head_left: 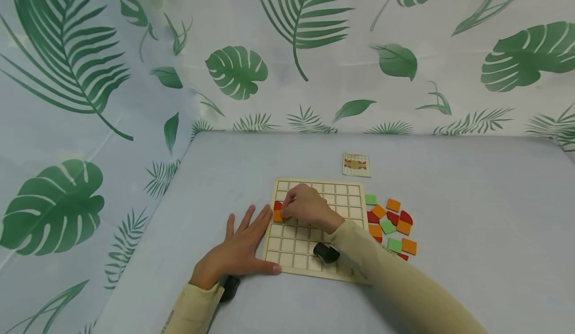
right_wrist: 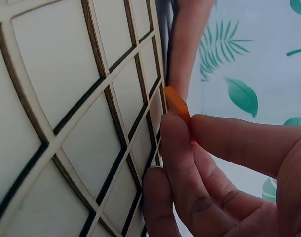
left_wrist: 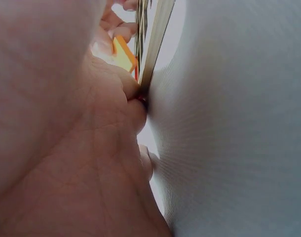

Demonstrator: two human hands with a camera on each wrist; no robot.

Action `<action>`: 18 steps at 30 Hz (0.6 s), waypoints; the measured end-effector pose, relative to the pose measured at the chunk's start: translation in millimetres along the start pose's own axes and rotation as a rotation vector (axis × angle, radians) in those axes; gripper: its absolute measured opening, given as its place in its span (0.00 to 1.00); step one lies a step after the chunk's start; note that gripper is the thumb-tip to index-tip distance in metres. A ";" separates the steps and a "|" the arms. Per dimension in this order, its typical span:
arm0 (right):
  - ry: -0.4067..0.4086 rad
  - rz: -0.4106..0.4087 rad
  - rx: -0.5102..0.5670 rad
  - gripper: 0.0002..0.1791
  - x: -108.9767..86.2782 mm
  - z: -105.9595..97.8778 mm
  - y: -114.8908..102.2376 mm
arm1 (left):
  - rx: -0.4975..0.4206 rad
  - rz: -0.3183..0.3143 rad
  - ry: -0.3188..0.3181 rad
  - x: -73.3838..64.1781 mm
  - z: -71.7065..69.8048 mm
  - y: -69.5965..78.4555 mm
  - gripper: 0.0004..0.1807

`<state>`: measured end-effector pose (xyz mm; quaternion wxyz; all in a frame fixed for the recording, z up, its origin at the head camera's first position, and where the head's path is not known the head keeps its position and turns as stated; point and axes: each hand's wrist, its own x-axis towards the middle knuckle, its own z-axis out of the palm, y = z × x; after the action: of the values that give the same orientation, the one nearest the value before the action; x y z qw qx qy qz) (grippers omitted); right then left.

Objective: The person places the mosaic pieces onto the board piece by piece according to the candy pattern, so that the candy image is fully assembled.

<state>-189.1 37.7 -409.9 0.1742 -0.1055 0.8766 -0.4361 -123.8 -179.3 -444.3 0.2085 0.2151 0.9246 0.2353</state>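
Observation:
My right hand (head_left: pixel 310 207) reaches over the wooden grid board (head_left: pixel 294 260) to its left column. Between thumb and fingertips it pinches an orange square tile (right_wrist: pixel 177 102), tilted at the board's left edge in the right wrist view. In the head view that orange tile (head_left: pixel 278 216) sits just below a red piece (head_left: pixel 277 205), partly hidden by the fingers. My left hand (head_left: pixel 238 249) lies with fingers spread on the table along the board's left side. Its thumb touches near the front left corner. The left wrist view shows mostly its palm (left_wrist: pixel 91 163).
Right of the board lie several loose tiles: green (head_left: pixel 388 226), orange (head_left: pixel 393 204) and red (head_left: pixel 406 217) ones, some two-coloured. A small pattern card (head_left: pixel 357 172) lies behind the board. Leaf-printed cloth (head_left: pixel 314 89) rises at the back and left.

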 end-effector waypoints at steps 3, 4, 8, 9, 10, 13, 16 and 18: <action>0.003 0.013 -0.043 0.06 1.0 1.5 -1.7 | 0.002 -0.002 -0.005 1.2 0.0 -0.5 0.70; 0.005 0.015 -0.057 0.06 1.6 2.1 -1.7 | 0.001 -0.002 -0.004 1.4 0.2 -0.7 0.70; 0.010 0.021 -0.096 0.07 4.2 4.9 -2.1 | 0.001 0.001 0.000 1.8 1.1 -1.7 0.70; 0.010 0.025 -0.103 0.08 5.1 5.9 -2.2 | 0.000 0.001 0.002 1.7 1.4 -2.1 0.70; 0.012 0.026 -0.110 0.08 5.7 6.5 -2.5 | 0.000 0.002 0.004 1.7 1.5 -2.0 0.70; 0.014 0.031 -0.128 0.08 5.8 7.4 -4.0 | -0.002 0.003 0.006 1.6 1.5 -1.9 0.70; 0.018 0.026 -0.144 0.09 5.4 7.5 -5.1 | -0.001 0.003 0.006 1.7 1.4 -1.5 0.70; 0.017 0.022 -0.153 0.09 5.3 7.6 -5.5 | -0.001 0.002 0.006 1.6 1.4 -1.3 0.70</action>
<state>-190.7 27.1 -410.9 0.1630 -0.1053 0.9099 -0.3666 -124.9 -179.1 -446.6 0.2058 0.2154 0.9248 0.2367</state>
